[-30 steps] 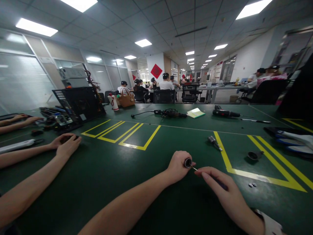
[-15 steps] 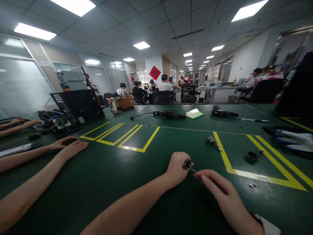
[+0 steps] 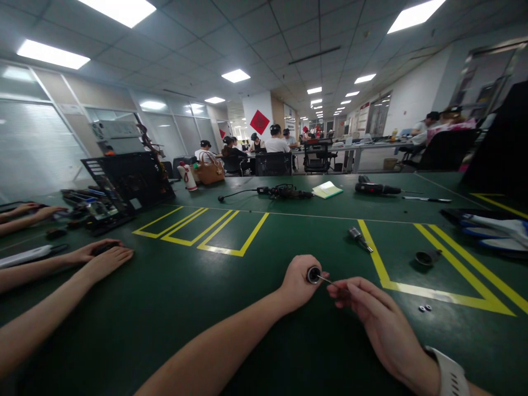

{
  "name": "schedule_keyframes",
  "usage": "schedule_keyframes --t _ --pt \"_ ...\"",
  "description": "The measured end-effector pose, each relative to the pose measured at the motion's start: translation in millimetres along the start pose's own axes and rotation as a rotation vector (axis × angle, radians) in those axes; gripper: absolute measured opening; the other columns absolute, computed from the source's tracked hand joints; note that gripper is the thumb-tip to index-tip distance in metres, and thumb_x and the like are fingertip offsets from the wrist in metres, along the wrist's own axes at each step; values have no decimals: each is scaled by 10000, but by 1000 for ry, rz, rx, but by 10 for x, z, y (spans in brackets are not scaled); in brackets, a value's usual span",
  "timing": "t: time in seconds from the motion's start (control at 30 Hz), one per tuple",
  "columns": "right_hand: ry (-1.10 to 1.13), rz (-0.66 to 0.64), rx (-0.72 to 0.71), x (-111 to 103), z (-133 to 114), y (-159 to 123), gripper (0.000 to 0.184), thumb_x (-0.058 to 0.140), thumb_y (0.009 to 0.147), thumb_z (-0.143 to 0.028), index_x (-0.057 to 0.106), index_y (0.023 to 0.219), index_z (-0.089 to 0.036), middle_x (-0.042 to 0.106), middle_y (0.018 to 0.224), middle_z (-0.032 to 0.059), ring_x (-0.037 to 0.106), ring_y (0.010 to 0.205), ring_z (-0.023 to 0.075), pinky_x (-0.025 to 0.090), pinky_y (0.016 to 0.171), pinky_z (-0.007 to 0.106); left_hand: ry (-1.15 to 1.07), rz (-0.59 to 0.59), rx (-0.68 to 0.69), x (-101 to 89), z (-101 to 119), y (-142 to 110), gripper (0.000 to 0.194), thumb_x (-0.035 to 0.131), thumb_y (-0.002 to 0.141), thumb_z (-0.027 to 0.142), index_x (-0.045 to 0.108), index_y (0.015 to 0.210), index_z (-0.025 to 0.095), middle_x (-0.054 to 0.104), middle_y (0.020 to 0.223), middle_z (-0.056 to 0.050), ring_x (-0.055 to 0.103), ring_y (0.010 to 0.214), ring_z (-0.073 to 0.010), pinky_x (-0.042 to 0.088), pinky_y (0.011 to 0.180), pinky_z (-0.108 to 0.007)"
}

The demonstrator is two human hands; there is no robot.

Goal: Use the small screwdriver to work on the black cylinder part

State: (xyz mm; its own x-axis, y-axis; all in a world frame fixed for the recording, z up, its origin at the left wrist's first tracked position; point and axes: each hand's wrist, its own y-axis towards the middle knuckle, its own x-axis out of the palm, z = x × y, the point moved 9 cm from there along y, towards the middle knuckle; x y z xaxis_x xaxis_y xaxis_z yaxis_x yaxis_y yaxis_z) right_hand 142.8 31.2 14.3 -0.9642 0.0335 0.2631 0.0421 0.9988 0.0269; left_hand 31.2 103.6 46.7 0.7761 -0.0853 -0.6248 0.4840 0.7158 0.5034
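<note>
My left hand point(image 3: 297, 281) is closed round a small black cylindrical part point(image 3: 313, 274), its round end facing me, just above the green table point(image 3: 185, 291). My right hand point(image 3: 365, 304) pinches a thin metal tool point(image 3: 325, 280) whose tip sits at the cylinder's opening. The two hands nearly touch. A white watch band shows on my right wrist.
A screwdriver bit holder point(image 3: 359, 239), a black cap point(image 3: 427, 257) and two small washers point(image 3: 425, 308) lie right of me by yellow floor-tape lines. A co-worker's arms point(image 3: 82, 264) rest at the left near an open computer case point(image 3: 124, 184). A power screwdriver point(image 3: 375, 188) lies farther back.
My hands stay together on the cylinder and thin tool; the right hand's fingers have curled in a little. The co-worker's hands at the left shifted slightly.
</note>
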Motion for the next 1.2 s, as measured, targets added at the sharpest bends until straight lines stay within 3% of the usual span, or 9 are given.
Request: schedule_keyframes --t 0.2,0.5,0.57,0.8,1.07,1.2 --pt "-273 19 -30 18 -7 -62 271 617 779 -466 718 853 -225 687 932 58 604 847 241 442 789 385 208 66 2 -32 -16 -17 161 645 739 186 536 622 165 546 628 17 501 627 -137 362 637 -271" --pt "250 -6 151 48 137 8 213 663 756 -407 725 799 -207 695 872 50 599 917 242 458 804 368 -121 71 -24 -25 -74 -5 220 649 744 264 511 608 160 492 610 37 455 553 -96 365 548 -215" --pt "234 -2 131 44 133 2 207 651 770 -402 719 808 -211 692 891 48 591 933 243 454 814 373 -107 77 -24 -28 -88 -7 215 647 747 257 511 612 159 493 615 36 458 558 -96 365 555 -216" --pt "-124 28 47 30 55 -76 241 630 788 -441 714 862 -227 679 946 48 585 899 241 419 820 388 185 46 25 -24 -9 -20 170 637 747 185 529 617 164 537 625 22 488 617 -128 365 647 -269" --pt "220 -3 148 70 116 -12 238 674 733 -428 724 758 -197 690 843 53 595 890 244 445 794 368 -77 36 15 -15 17 -16 225 643 756 273 518 603 164 537 613 21 495 580 -111 390 602 -241" --pt "240 -12 126 100 110 -30 224 670 742 -422 721 775 -206 689 854 51 591 900 240 449 789 363 -127 42 7 2 9 -14 243 645 752 279 506 591 162 517 598 29 470 550 -99 374 566 -227"
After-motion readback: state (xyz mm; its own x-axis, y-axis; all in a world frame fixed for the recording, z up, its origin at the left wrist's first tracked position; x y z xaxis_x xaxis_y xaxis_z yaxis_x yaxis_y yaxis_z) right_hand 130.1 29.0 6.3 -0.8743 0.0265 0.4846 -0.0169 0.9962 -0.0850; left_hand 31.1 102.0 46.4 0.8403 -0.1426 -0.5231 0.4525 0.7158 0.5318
